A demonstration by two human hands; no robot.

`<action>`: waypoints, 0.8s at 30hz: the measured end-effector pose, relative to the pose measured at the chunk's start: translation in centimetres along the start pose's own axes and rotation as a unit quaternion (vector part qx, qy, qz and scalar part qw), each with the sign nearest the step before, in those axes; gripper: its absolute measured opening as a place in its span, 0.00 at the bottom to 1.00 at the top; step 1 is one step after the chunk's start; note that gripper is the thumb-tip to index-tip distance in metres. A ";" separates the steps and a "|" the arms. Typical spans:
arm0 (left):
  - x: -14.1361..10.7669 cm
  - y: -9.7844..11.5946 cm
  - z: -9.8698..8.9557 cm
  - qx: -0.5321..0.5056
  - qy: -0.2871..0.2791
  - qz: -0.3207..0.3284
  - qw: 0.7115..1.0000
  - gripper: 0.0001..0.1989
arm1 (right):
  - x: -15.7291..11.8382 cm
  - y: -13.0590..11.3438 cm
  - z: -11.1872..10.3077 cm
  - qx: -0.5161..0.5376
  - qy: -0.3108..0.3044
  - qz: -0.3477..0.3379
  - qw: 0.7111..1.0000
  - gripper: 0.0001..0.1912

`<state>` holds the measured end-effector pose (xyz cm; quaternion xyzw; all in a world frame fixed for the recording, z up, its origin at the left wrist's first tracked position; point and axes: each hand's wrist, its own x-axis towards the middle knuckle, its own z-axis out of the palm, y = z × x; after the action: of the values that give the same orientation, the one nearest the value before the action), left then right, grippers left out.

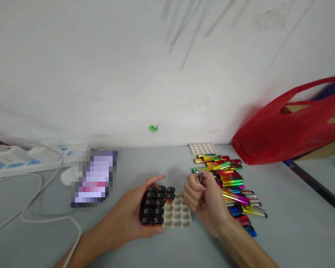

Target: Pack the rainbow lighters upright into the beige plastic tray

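A cream tray [177, 216] with rows of small square pockets lies on the table in front of me. Several lighters with black tops [156, 206] stand upright in its left columns, while the pockets on the right are bare. My left hand [131, 210] curls around the tray's left side, thumb and fingers bracing the tray and the lighters. My right hand [203, 193] is closed just right of the tray, gripping a lighter [200, 176]; only its metal top shows, the body hidden in the fist. Beside that hand lies a pile of shiny coloured lighters [234, 181].
A second cream tray [203, 149] rests near the wall. On the left are a phone [96, 178], a white power strip [39, 160] and a loose white cable [51, 217]. A red bag [284, 126] leans at the right against the wall.
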<state>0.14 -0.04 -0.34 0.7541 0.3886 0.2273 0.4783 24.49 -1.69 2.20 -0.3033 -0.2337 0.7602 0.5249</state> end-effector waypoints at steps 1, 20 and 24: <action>0.0 0.1 0.0 -0.005 -0.001 -0.004 1.000 0.55 | 0.0 0.0 0.1 0.006 -0.001 0.003 1.000 0.32; -0.1 0.4 0.1 -0.031 0.002 -0.030 0.999 0.54 | -0.2 -0.1 0.2 -0.014 0.011 -0.010 1.000 0.32; -0.1 0.6 0.2 -0.036 -0.001 -0.020 0.999 0.54 | 0.0 -0.2 0.4 -0.015 0.020 -0.042 0.999 0.28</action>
<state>0.43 -0.30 0.09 0.7290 0.3944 0.2309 0.5096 24.37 -1.67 2.61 -0.3162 -0.2474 0.7278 0.5560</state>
